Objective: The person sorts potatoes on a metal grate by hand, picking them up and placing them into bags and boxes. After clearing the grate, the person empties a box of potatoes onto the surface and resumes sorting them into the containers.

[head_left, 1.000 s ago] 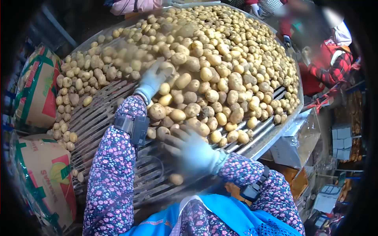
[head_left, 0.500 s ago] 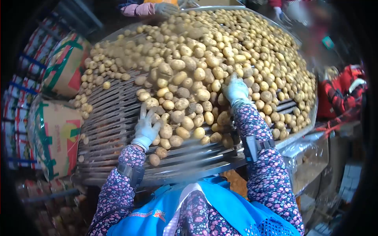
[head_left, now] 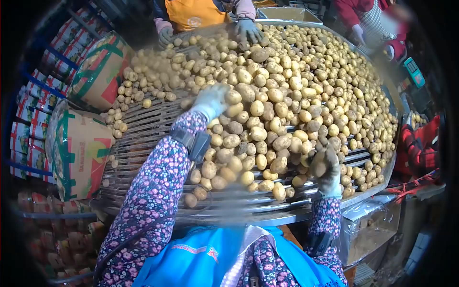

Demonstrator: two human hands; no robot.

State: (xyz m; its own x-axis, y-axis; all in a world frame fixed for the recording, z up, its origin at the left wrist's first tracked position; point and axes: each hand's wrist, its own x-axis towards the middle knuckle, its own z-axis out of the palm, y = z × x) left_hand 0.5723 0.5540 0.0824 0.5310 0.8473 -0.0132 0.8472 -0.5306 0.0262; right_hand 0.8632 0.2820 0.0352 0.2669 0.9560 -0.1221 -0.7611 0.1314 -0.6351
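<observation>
Loose potatoes (head_left: 279, 95) lie heaped across a slatted metal sorting table (head_left: 143, 143). My left hand (head_left: 212, 100), in a pale work glove, reaches across the left part of the heap. Its blurred fingers press against a potato (head_left: 233, 97), and whether they close around it cannot be made out. At the heap's near right side, my right hand (head_left: 330, 170) is turned with its soiled glove palm showing. Its fingers curl around a brownish potato (head_left: 318, 165), just above the slats. Floral sleeves cover both my arms.
Across the table a person in an orange apron (head_left: 196, 14) has gloved hands among the potatoes; another person stands far right. Cartons (head_left: 86, 153) stand at the left edge, a plastic-lined box (head_left: 373, 225) at the near right. A metal rim (head_left: 267, 220) borders the table.
My left hand has moved away from me and rightward over the heap. My right hand has come nearer and to the right, turned over, with a potato in it. The other person's hands have shifted.
</observation>
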